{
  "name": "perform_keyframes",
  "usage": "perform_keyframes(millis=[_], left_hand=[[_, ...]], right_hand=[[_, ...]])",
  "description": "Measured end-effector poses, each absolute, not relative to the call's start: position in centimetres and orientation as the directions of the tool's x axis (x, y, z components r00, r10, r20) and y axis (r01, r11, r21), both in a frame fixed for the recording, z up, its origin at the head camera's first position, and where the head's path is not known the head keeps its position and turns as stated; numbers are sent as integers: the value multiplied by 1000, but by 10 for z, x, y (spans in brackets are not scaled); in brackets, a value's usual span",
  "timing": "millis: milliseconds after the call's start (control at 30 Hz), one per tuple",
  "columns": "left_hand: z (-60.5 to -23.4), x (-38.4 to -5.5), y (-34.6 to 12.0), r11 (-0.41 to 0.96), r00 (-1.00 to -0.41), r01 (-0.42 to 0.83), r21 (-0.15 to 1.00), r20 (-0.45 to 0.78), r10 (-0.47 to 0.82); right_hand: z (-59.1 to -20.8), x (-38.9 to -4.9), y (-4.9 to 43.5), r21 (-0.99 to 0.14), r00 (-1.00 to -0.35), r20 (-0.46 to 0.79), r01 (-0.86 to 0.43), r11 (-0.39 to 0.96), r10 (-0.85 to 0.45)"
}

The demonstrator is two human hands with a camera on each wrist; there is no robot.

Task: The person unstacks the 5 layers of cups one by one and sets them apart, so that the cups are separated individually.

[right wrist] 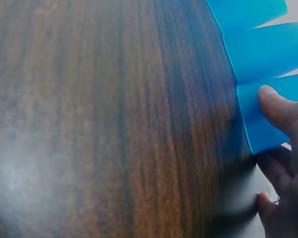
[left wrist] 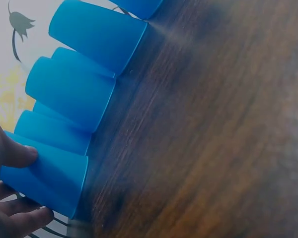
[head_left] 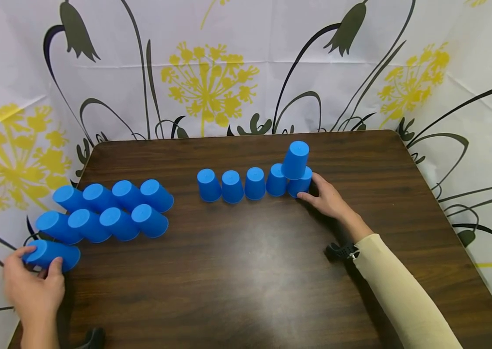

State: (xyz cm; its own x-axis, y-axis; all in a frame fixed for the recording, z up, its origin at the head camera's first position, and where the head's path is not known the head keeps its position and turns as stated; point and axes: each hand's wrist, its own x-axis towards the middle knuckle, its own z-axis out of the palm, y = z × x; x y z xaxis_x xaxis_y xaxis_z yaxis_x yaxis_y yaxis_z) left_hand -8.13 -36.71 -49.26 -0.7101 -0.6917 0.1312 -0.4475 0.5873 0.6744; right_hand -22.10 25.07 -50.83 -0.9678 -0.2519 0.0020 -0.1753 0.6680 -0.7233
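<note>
At the table's left side my left hand (head_left: pixel 34 290) grips an upside-down blue cup (head_left: pixel 56 255), thumb on one side and fingers on the other. Behind that cup stand two rows of upside-down blue cups (head_left: pixel 89 225). My right hand (head_left: pixel 328 196) holds the rightmost blue cup (head_left: pixel 300 185) of another row, the thumb on its near side in the right wrist view (right wrist: pixel 270 119). One more blue cup (head_left: pixel 296 159) sits upside down on top of the two rightmost cups. The rest of that row (head_left: pixel 232 187) stretches left, small gaps between some cups.
The dark wooden table (head_left: pixel 246 281) has its back edge just behind the cups. A patterned cloth (head_left: pixel 246 68) hangs behind and at both sides. A black strap (head_left: pixel 341 251) is on the right wrist; a dark object (head_left: pixel 94 338) shows at the bottom left.
</note>
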Motion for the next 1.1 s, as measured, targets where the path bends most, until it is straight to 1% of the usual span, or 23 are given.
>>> perform_keyframes(millis=[300,600,700,867,933,1033,1100], left_hand=[[-495,-84,-369,569,-700,-442,693,129,-702],[-495,-82,-369,553,-696,-463,693,103,-711],[-496,-81,-368,565,-691,-449,692,132,-711],[-496,-75,-363,607,-670,-403,685,231,-705],[-494,-71,-359,640,-656,-347,686,310,-688],[-488,-68,-351,715,-605,-228,661,479,-636],[-480,-69,-339,773,-539,-119,624,613,-578]], right_hand=[[-509,-221,251,-717,-971,-5,-163,677,-239],[-511,-221,251,-715,-971,-5,-163,680,-237],[-510,-220,251,-716,-972,-2,-163,679,-235],[-509,-220,250,-715,-972,-17,-152,682,-234],[-508,-220,250,-714,-972,-21,-149,684,-234],[-509,-221,250,-714,-972,-21,-148,684,-232],[-509,-221,251,-714,-973,-19,-147,685,-229]])
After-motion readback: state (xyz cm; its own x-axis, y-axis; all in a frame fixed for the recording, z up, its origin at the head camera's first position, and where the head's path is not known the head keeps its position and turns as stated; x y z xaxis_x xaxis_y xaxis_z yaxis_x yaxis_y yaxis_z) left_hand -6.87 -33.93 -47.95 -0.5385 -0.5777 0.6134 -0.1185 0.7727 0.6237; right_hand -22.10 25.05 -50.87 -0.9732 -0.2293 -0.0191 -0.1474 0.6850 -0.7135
